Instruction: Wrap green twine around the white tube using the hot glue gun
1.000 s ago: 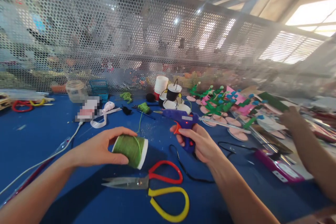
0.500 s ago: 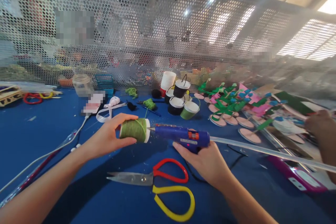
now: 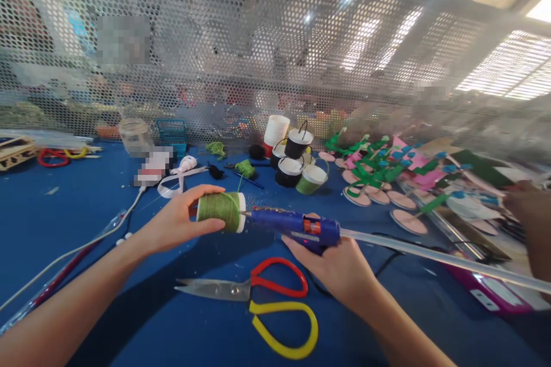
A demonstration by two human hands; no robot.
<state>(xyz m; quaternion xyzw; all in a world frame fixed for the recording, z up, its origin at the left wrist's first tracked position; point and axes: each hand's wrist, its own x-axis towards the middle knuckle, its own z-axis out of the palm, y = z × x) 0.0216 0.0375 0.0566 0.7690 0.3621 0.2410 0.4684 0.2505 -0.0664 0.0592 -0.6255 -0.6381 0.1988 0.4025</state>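
Note:
Held sideways in my left hand (image 3: 181, 221) is a small white cup (image 3: 218, 212) wrapped in green yarn, its white rim facing right. A strand of the yarn runs up from it to a green yarn ball (image 3: 245, 169) on the table. My right hand (image 3: 338, 266) is closed round the handle of a blue glue gun (image 3: 295, 226). The metal nozzle is at the cup's rim; whether it touches I cannot tell. A long clear glue stick (image 3: 430, 258) sticks out of the gun's back. Below the gun lie scissors (image 3: 241, 292) with a red and a yellow handle loop.
Several black and green yarn-wrapped little buckets (image 3: 289, 172) and a stack of white cups (image 3: 276, 133) stand behind. Felt flowers on pink discs (image 3: 402, 200) crowd the right, near another person's hand (image 3: 527, 206). A purple power strip (image 3: 491, 287) lies right; a glass jar (image 3: 135, 136) stands left.
The glue gun has shifted slightly left, its nozzle staying by the cup's rim. The cup keeps nearly the same place in my left hand. The other person's hand at right has moved a little.

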